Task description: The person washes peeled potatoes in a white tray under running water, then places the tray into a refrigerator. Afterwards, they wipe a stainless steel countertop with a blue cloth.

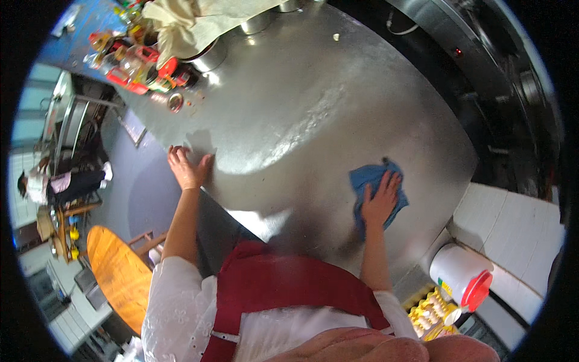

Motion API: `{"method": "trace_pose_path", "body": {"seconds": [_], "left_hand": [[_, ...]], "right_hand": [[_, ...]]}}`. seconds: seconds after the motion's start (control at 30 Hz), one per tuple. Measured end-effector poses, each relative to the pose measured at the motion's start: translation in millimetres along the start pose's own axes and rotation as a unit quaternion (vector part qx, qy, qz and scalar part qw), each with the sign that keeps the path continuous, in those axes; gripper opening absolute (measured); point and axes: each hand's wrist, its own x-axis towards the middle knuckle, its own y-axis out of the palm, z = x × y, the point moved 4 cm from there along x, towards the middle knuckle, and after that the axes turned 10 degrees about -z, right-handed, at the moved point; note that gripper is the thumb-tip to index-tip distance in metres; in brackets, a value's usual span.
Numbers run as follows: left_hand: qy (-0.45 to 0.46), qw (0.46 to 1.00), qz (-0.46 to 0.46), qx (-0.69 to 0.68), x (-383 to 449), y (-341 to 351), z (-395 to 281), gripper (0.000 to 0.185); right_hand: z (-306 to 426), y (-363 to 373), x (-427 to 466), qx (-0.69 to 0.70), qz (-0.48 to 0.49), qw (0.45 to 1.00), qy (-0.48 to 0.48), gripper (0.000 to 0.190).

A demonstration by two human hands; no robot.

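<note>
My right hand (381,201) presses flat on a blue cloth (362,177), which lies crumpled on a stainless steel table (289,99). Part of the cloth is hidden beneath the palm and fingers. At the table's left edge, my left hand (187,168) rests with fingers and thumb apart and holds nothing. Wet, shiny streaks (298,135) cross the steel between the two hands. A dark red apron (289,276) covers my front, against the near edge of the table.
Sauce bottles (135,68), a small open can (175,102) and cloth-covered metal pots (209,56) crowd the far left. At right stand a white red-lidded tub (457,271) and egg trays (429,312). A person (63,183) stands beyond a wooden round table (120,276).
</note>
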Motion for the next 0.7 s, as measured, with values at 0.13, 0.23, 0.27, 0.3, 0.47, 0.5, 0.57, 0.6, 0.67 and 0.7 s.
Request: {"method": "trace_pose_path", "body": {"seconds": [0.13, 0.23, 0.27, 0.3, 0.47, 0.5, 0.57, 0.6, 0.67, 0.7], "left_hand": [[0.139, 0.985, 0.061, -0.082, 23, 19, 7, 0.026], [0.151, 0.974, 0.098, -0.139, 29, 28, 4, 0.012], [0.176, 0.966, 0.114, -0.154, 28, 33, 9, 0.014], [0.203, 0.956, 0.128, -0.169, 27, 37, 13, 0.017], [0.169, 0.955, 0.136, -0.202, 41, 26, 33, 0.042], [0.163, 0.956, 0.132, -0.204, 38, 26, 38, 0.043], [0.158, 0.968, 0.137, -0.139, 28, 31, 45, 0.056], [0.16, 0.971, 0.128, -0.126, 29, 30, 46, 0.058], [0.166, 0.973, 0.116, -0.114, 25, 34, 49, 0.061], [0.188, 0.969, 0.12, -0.109, 25, 39, 50, 0.062]], "right_hand": [[-55, 44, 85, -0.071, -0.077, 0.989, 0.107, 0.066], [-83, 70, 125, -0.137, -0.096, 0.961, 0.222, 0.067], [-84, 73, 135, -0.159, -0.093, 0.948, 0.261, 0.066], [-87, 73, 143, -0.181, -0.092, 0.931, 0.302, 0.066], [-66, 81, 130, -0.186, -0.123, 0.929, 0.296, 0.067], [-44, 87, 122, -0.171, -0.122, 0.941, 0.265, 0.069], [15, 93, 118, -0.141, -0.118, 0.96, 0.213, 0.072], [45, 91, 118, -0.129, -0.109, 0.967, 0.192, 0.073], [55, 86, 146, -0.117, -0.1, 0.974, 0.165, 0.074], [48, 89, 169, -0.116, -0.095, 0.975, 0.167, 0.075]]}}
